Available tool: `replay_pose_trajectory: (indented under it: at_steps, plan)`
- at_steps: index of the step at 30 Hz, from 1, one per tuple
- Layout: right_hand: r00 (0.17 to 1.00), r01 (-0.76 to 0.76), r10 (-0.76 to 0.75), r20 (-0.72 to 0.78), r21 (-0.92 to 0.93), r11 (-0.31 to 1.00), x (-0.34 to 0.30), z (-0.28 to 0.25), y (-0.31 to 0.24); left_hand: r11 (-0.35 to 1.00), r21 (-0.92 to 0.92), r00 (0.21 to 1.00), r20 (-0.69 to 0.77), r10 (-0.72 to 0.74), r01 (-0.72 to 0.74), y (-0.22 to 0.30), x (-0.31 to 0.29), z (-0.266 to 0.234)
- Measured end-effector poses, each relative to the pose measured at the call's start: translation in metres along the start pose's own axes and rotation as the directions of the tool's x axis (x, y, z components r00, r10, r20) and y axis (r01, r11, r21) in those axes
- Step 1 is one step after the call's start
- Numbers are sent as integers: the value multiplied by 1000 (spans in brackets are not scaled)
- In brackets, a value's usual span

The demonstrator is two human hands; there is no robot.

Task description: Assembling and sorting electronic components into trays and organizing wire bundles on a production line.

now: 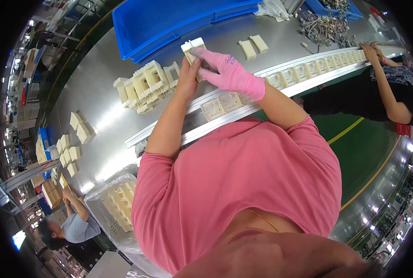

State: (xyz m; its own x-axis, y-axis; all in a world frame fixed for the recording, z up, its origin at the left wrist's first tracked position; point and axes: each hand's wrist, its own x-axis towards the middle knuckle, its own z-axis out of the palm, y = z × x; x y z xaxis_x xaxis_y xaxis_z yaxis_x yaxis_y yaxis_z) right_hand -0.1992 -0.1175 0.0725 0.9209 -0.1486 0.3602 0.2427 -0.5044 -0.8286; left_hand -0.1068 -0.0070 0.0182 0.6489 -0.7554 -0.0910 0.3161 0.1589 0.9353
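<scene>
1. Cream housing (193,45) is held above the metal table (97,83), near the blue bin (156,48); I judge that this piece is not yet finished.
2. Left hand (188,78), which is bare, has its fingers closed around the housing's lower part.
3. Right hand (232,76), in a pink glove, lays its forefinger on the housing; whether it also pinches, I cannot tell.
4. Stacked housings (144,87) stand left of the hands; these are probably left to do.
5. Metal track (141,135) carries a row of pale pieces (212,110), seemingly already placed.
6. Two flat pieces (247,49) lie beyond the track; their stage is unclear.
</scene>
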Motion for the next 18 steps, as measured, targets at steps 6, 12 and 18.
replay_pose_trajectory:
  at_steps: [6,12,18]
  plan:
    - [989,-133,134,-63,23,991,-8,-20,-7,1000,-8,1000,13,-26,26,4,-9,11]
    - [920,350,-365,-141,-123,929,-7,-23,-18,969,99,912,327,-247,227,36,-21,3]
    - [906,105,-167,388,175,979,-11,1,-52,755,637,745,426,-513,156,64,-48,-38]
